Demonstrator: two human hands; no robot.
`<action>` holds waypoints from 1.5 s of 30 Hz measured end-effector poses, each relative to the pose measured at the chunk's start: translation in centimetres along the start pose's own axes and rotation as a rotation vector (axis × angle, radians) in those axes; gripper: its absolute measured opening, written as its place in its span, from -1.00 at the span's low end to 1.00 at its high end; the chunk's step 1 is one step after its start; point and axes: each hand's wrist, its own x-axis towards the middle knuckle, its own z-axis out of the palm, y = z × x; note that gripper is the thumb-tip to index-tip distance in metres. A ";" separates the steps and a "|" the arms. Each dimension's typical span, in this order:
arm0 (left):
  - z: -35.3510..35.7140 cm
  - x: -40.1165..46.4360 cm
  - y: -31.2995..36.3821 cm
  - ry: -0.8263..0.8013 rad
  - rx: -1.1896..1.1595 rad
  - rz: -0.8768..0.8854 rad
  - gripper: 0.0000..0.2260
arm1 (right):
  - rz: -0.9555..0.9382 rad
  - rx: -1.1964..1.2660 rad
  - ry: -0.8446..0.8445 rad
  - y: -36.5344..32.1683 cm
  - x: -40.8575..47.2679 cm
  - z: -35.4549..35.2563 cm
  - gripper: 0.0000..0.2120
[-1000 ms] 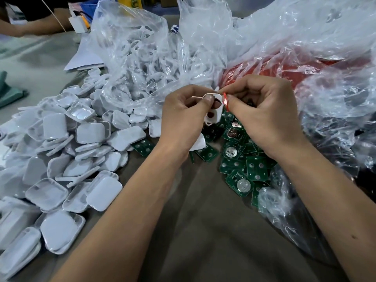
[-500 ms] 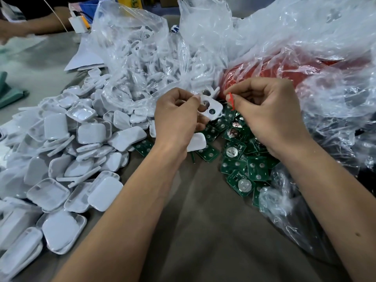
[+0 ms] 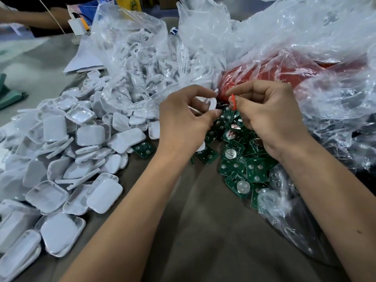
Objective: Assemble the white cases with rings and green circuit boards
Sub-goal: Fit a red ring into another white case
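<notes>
My left hand (image 3: 184, 117) grips a white case piece (image 3: 211, 103) on edge, between thumb and fingers, above the table. Just to its right, my right hand (image 3: 270, 117) pinches a small red ring (image 3: 233, 101) between thumb and forefinger. A small gap separates ring and case. Beneath both hands lies a heap of green circuit boards (image 3: 238, 159), some with round silver cells. A large pile of white case halves (image 3: 67, 151) covers the table's left side.
A clear bag of white ring-shaped parts (image 3: 142, 58) sits behind the pile. A bag of red rings (image 3: 284, 72) lies under crumpled plastic at the right. More plastic (image 3: 284, 210) lies by my right forearm. Another person's arm (image 3: 30, 19) is at the far left.
My left hand has turned the white case from face-on to edge-on. My right hand holds the red ring a little apart from the case after being against it.
</notes>
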 end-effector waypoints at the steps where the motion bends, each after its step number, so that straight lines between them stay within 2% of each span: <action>1: 0.1 -0.1 -0.1 -0.013 0.057 0.014 -0.77 | 0.009 0.002 -0.002 0.0 -0.1 0.1 -0.82; 5: 0.2 0.0 -0.5 -0.099 0.270 0.098 -0.80 | 0.024 -0.034 0.016 -0.1 0.1 -0.1 -0.86; 9: -0.3 0.3 -0.6 -0.244 0.405 0.241 -0.88 | -0.059 -0.216 0.039 -0.1 0.0 0.2 -0.87; 14: -0.8 0.5 -0.6 -0.198 0.365 0.276 -0.89 | -0.078 -0.258 0.073 -0.1 0.1 0.0 -0.89; 17: -1.2 0.8 -1.0 -0.114 0.427 0.212 -0.77 | -0.074 -0.246 0.066 -0.1 0.1 -0.1 -0.87; 19: -0.8 0.6 -1.2 -0.138 0.542 0.156 -0.59 | -0.053 -0.223 0.035 0.0 0.1 0.1 -0.85; 21: -0.1 0.3 -1.2 -0.145 0.607 0.128 -0.51 | -0.028 -0.212 -0.002 -0.1 0.0 0.1 -0.86; 29: -0.3 0.6 -0.9 -0.118 0.448 0.061 -0.70 | -0.090 -0.322 0.021 -0.6 -0.2 0.3 -0.92; 33: -1.1 0.8 -1.0 -0.086 0.299 -0.105 -0.68 | -0.103 -0.352 0.008 -0.8 -0.2 0.3 -0.92; 36: -1.2 0.8 -1.1 -0.071 0.200 -0.159 -0.71 | -0.111 -0.360 0.000 -0.8 -0.3 0.4 -0.93; 42: -0.8 0.2 -0.1 -0.107 -0.019 -0.123 -0.70 | -0.193 -0.423 0.099 -1.0 -0.4 0.7 -0.92; 45: 0.1 -0.3 0.2 -0.095 -0.008 -0.046 -0.70 | -0.241 -0.460 0.106 -1.0 -0.7 1.0 -0.93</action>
